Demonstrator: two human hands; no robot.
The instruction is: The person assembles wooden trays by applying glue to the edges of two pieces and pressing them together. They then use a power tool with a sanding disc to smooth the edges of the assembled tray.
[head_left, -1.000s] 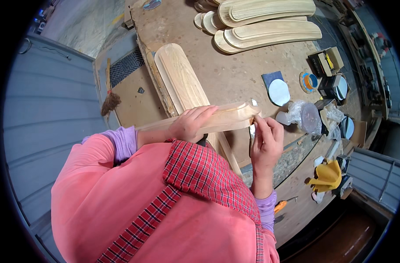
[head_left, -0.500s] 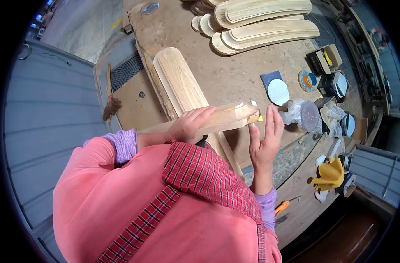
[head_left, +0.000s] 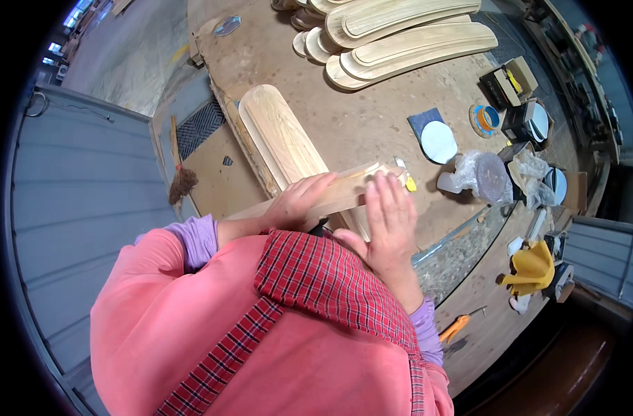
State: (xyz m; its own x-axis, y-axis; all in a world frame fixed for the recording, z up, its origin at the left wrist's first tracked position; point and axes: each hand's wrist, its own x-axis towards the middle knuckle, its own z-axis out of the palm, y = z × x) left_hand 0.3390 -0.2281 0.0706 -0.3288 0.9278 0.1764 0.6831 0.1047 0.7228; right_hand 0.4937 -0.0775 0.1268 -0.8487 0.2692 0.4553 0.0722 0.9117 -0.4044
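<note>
Wooden slat (head_left: 344, 194) | left hand (head_left: 299, 201) fingers grip it | right hand (head_left: 389, 222) fingers flat, open | black boxes (head_left: 514, 80) far right

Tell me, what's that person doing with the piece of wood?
A person in a pink top and red checked apron holds a long curved wooden piece up over a dusty workbench. The left hand grips it from above, and the right hand lies flat against its end, where a small yellow bit sticks out. A similar wooden board lies on the bench below, and more curved boards are stacked at the far side. Round sanding discs and a plastic bag sit to the right.
</note>
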